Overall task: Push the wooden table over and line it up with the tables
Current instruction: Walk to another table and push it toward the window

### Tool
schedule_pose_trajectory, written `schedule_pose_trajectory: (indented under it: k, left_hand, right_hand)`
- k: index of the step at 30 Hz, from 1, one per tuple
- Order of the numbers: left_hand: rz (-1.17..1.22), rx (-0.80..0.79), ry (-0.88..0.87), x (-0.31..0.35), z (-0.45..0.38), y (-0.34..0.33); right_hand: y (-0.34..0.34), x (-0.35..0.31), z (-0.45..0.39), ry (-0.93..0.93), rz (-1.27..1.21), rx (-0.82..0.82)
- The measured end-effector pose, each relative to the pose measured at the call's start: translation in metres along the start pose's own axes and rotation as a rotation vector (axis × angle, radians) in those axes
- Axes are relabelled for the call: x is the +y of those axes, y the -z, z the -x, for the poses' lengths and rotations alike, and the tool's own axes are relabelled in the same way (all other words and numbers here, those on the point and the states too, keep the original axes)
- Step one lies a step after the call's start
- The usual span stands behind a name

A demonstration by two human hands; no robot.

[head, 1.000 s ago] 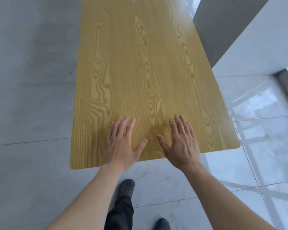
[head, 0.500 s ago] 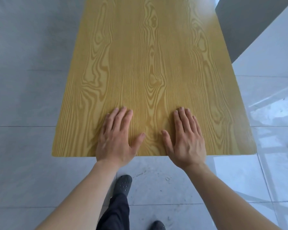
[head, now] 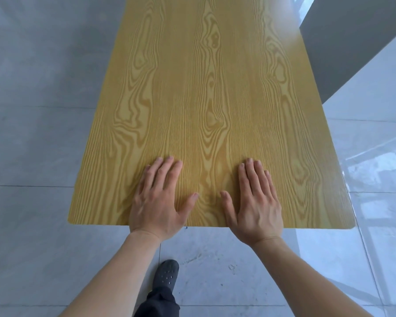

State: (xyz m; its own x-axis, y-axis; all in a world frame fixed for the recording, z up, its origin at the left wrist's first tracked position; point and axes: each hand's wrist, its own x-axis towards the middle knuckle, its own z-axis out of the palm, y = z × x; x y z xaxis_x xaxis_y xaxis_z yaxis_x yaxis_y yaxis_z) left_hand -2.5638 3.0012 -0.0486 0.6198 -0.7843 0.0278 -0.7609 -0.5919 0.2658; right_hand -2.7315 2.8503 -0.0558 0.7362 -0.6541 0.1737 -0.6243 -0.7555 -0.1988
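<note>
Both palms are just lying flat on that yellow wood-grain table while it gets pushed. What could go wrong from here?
The left hand and right hand rest open on the yellow wood-grain tabletop and grip nothing, so they might slip forward on its smooth surface.

The glossy grey tiled floor reflects light at the right; the foot in the dark perforated shoe could slide there.

The grey and white wall stands close to the table's far right edge, so a skewed push may bump it.

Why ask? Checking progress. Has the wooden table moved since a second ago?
No: the wooden table keeps its near edge's gap to the floor seam.
</note>
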Motion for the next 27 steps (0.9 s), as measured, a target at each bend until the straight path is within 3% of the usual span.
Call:
schedule_pose_trajectory:
  k: [17, 27]
  left_hand:
    - [-0.016, 0.039, 0.017, -0.003, -0.097, -0.005]
    - [-0.033, 0.037, 0.018, -0.007, -0.109, -0.003]
  right_hand:
    - [-0.018, 0.019, -0.099, 0.022, -0.015, 0.044]
    - [-0.021, 0.017, -0.11, 0.02, -0.015, 0.042]
